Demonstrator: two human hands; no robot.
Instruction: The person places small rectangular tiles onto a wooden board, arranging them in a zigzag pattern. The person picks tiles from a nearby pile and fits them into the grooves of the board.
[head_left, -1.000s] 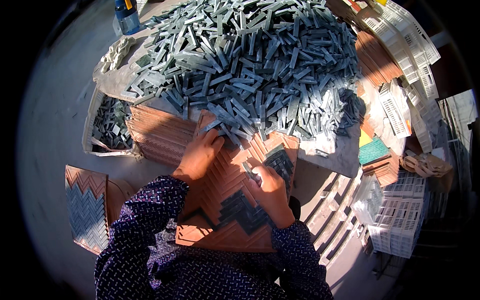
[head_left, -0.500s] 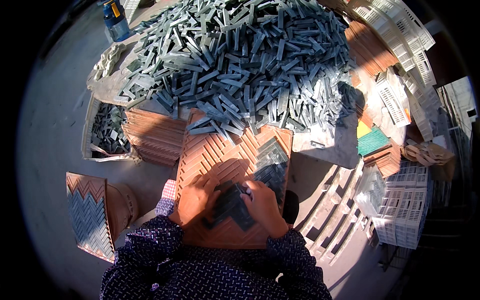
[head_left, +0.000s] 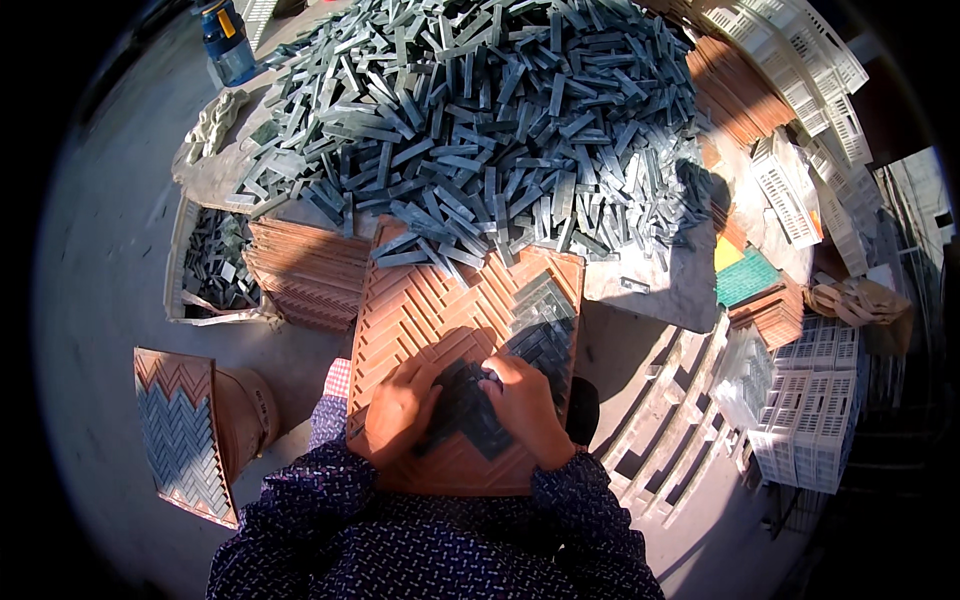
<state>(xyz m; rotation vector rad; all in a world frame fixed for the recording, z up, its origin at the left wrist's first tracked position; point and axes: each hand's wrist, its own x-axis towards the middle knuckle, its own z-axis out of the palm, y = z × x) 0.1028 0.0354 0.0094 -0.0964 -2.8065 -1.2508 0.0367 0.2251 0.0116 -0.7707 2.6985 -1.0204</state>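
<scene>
Sunlit grey concrete floor [head_left: 110,230] spreads around a low work spot, and on it rises a big heap of grey-green rectangular stone strips [head_left: 480,120], lying well ahead of the person. Leaning from that heap toward the lap is a terracotta-coloured plastic mould board with herringbone grooves [head_left: 440,320], its long axis running away from the body, its near end under both hands. The left hand [head_left: 400,415] lies flat with fingers spread on the board's left half; the right hand [head_left: 525,405] presses down beside it, fingertips pushing on a dark patch of seated grey strips [head_left: 470,410] that fills the grooves between the two hands. Both hands touch this patch, the right seeming the closer to its upper end; whether either pinches a loose strip cannot be told. More filled grooves run up the board's right edge [head_left: 545,315]. To the left stands a finished board of grey zigzag strips with an orange rim [head_left: 180,440], tilted on its edge, and beyond it a shallow tray of loose strips [head_left: 215,265] beside a stack of empty orange boards [head_left: 305,270]. A blue bottle with a yellow label [head_left: 225,40] stands far ahead on the left. White slotted plastic crates [head_left: 810,400] pile up at right, near a green mesh sheet [head_left: 755,275].
</scene>
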